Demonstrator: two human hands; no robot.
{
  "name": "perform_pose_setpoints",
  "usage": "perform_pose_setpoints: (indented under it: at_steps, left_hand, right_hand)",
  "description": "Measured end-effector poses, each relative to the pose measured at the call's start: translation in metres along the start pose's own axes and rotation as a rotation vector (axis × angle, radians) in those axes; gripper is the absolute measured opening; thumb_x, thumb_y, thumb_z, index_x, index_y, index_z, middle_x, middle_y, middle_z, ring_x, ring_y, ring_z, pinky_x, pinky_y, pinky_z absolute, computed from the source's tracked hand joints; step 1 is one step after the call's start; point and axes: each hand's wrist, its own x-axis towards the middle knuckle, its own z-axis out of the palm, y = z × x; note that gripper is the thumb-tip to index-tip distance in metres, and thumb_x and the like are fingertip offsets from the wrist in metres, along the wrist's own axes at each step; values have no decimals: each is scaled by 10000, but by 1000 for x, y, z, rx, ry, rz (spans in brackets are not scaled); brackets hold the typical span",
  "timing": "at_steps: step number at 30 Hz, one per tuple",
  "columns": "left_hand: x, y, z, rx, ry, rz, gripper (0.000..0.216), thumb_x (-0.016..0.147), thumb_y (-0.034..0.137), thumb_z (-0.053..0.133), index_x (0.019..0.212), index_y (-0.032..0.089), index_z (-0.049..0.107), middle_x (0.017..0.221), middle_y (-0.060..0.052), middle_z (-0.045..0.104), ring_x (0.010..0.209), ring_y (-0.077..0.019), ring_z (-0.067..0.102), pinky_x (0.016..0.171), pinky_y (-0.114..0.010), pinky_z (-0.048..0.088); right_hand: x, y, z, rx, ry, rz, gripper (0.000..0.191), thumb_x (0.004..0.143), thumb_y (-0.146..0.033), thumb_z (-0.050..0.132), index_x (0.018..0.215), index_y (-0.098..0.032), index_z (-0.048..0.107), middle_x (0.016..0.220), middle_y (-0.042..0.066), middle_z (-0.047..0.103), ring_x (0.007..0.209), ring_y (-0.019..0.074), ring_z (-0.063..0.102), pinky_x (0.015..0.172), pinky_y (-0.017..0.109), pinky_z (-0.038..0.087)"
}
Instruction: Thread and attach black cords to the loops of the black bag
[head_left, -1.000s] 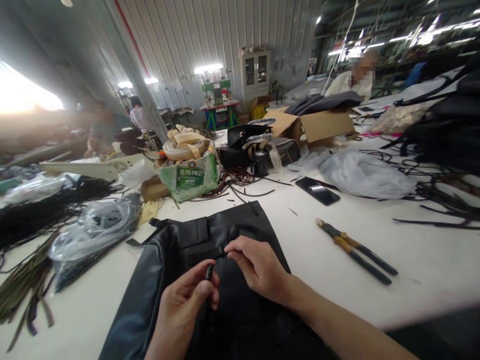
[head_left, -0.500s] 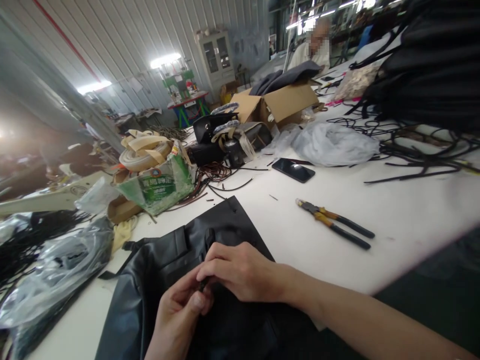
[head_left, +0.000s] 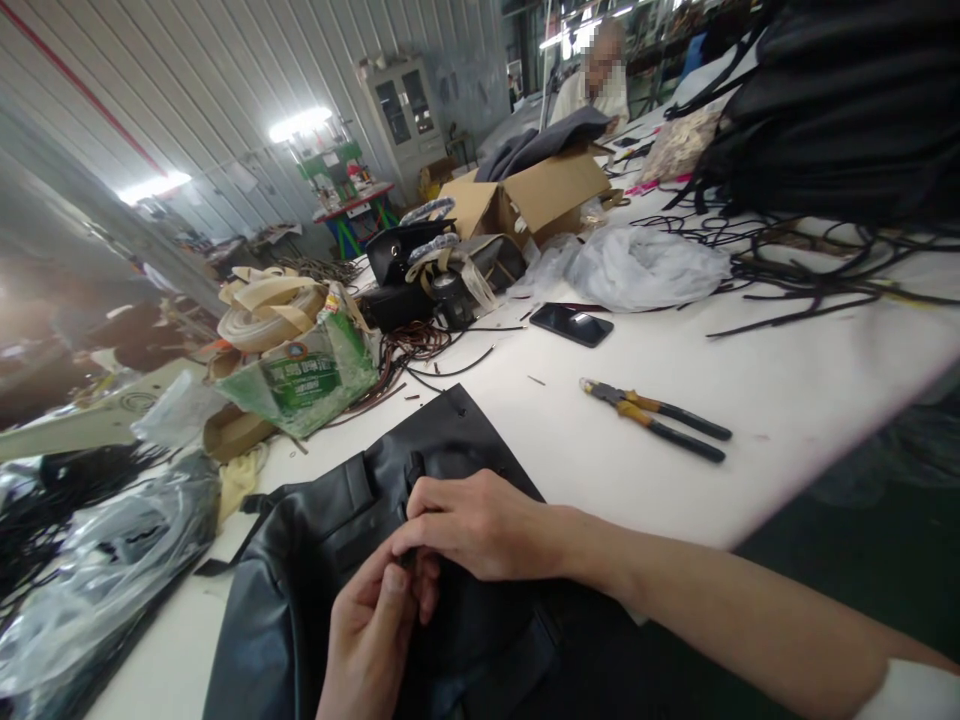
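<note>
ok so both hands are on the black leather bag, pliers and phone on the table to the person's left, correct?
Not quite. In the head view the pliers and phone lie to the person's right, not left. The rest holds: left hand and right hand meet on the black leather bag, pinching a small dark part between the fingertips.

Pliers (head_left: 654,417) on table (head_left: 787,400), right of bag (head_left: 315,560).

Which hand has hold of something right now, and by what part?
Both hands, left hand and right hand, pinch a small dark piece over the black leather bag; fingers hide which part each grip takes.
</note>
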Motion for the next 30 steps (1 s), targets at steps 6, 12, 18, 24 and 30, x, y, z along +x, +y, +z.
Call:
perform_pose_setpoints:
  at_steps: [6,12,18,24,30]
  left_hand:
    - [3,0,-1,-80,148,16,465,869,571,911,1014,134,848,807,-76,691,674,-143,552,649,-278,539]
    - [1,5,5,-115,159,-20,513,853,550,930,1153,139,865,850,-69,672,614,-114,526,542,-250,490]
    - [-2,1,4,-95,120,-59,487,889,540,902,1156,136,854,850,-70,678,612,-133,560,514,-262,510]
    - [-1,-3,7,-101,180,-25,509,835,505,955,1168,133,857,823,-56,686,579,-133,572,487,-269,527]
    - [-1,-5,9,-93,226,-19,526,847,498,947,1212,132,846,812,-46,685,578,-130,575,487,-270,545]
  right_hand:
    - [0,-2,3,60,62,-13,420,1092,-140,572,1507,-146,631,1233,113,709,1082,176,713,851,239,594]
    - [0,-3,5,-11,314,115,245,1118,-172,586,1276,-177,774,1099,79,792,917,160,737,810,259,586]
    - [-3,-4,10,3,292,115,225,1118,-187,621,1292,-165,763,1102,70,833,917,159,777,822,264,596]
    - [-6,-3,14,1,245,150,207,1129,-197,621,1294,-155,739,1106,63,841,929,157,792,837,263,591]
    - [-1,-5,10,-137,228,95,149,1139,-263,615,1077,-173,716,963,27,789,857,159,726,799,317,513]
